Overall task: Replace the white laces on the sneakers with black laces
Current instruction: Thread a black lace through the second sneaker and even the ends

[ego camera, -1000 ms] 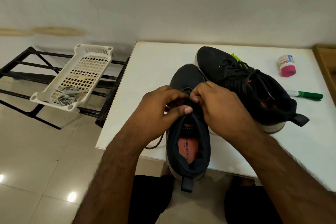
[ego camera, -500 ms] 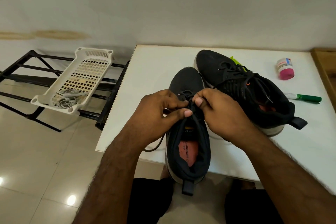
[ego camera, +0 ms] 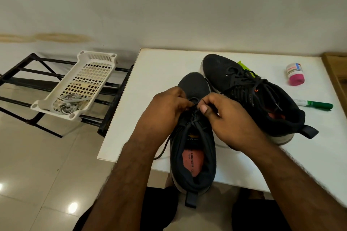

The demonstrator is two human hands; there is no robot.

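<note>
Pinching the black lace (ego camera: 195, 118) in both grips, left hand (ego camera: 165, 110) and right hand (ego camera: 227, 118) curling over the near sneaker (ego camera: 193, 155), its heel overhanging the desk (ego camera: 159, 73) edge. Lying just behind, touching: the second sneaker (ego camera: 249, 95) (already black-laced). Resting in the white basket (ego camera: 75, 88) on the rack: pale laces (ego camera: 67, 103).
</note>
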